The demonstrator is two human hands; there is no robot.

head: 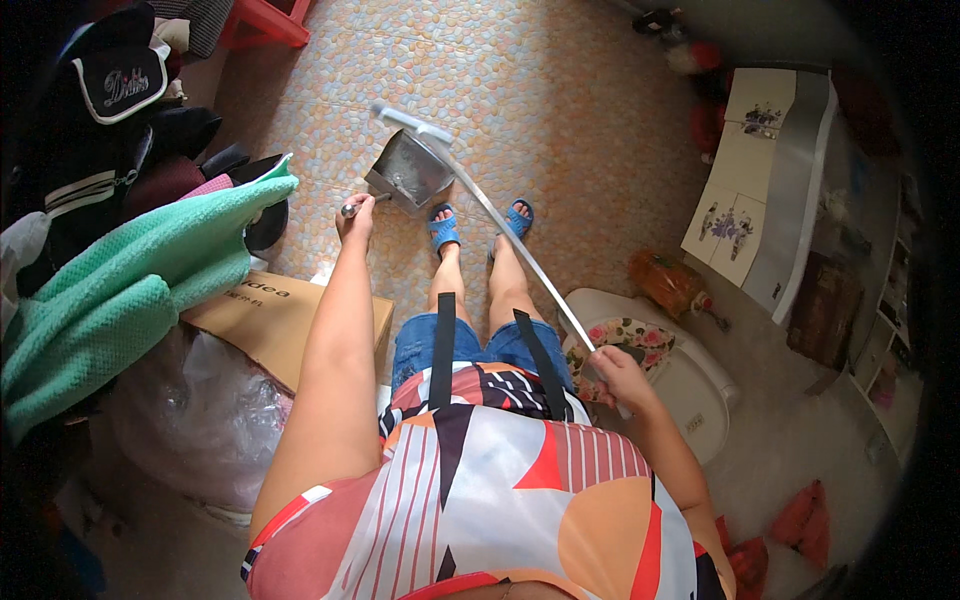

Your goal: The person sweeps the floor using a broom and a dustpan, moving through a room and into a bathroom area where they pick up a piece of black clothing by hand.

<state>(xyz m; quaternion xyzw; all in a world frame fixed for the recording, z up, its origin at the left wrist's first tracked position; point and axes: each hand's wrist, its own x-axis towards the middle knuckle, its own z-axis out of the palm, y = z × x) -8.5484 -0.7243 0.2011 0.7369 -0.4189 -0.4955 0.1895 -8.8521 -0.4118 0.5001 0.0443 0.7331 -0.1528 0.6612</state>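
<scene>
My left hand (358, 217) is closed around the handle of a metal dustpan (412, 171). The pan rests on or just above the pebble-patterned floor (450, 67), in front of my feet, with grey dust or scratches on its inside. In my right hand (621, 379) is the upper part of a long silver pole (525, 251). That pole runs down to a narrow, pale head (414, 124), a floor squeegee or broom, lying across the pan's far edge. The head's left end is blurred. Whether it touches the pan, I cannot tell.
Left are a green towel (150, 300), black bags (112, 150), a cardboard box (300, 300) and clear plastic wrapping (217, 397). A red stool (266, 26) stands beyond. On the right are a flower-patterned seat (637, 334), a bottle of orange liquid (664, 281), a cabinet (739, 180) and red bags (802, 525).
</scene>
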